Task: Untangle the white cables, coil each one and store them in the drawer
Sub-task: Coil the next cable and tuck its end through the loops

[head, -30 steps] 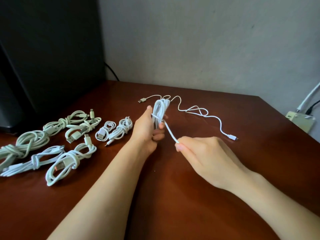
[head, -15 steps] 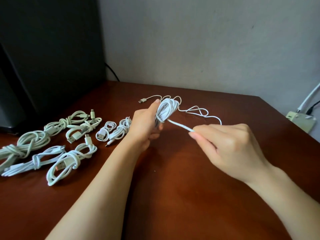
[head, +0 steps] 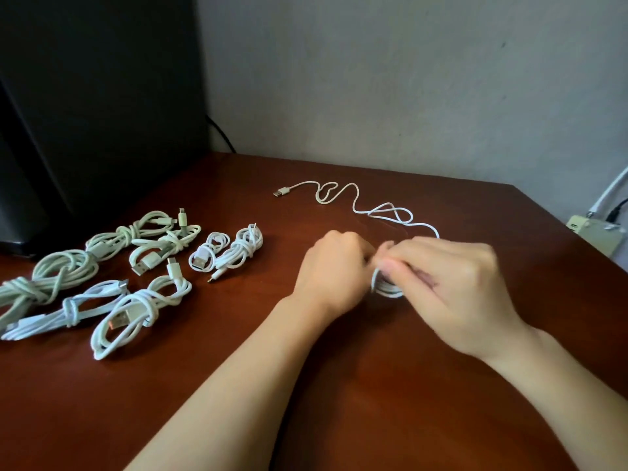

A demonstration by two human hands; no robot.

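Though motion-blurred, left hand (head: 334, 270) and right hand (head: 452, 287) both grip coiled cable (head: 385, 291) (coil mostly hidden).

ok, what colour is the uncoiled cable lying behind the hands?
The loose cable is white, with a silvery USB plug at its left end; head view.

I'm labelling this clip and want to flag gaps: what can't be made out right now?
Head view only:
coil: mostly hidden by the left hand and right hand holding it; motion blur too.
loose cable: its near end runs behind the right hand.
leftmost bundle: cut off by the left edge.
drawer: out of frame.
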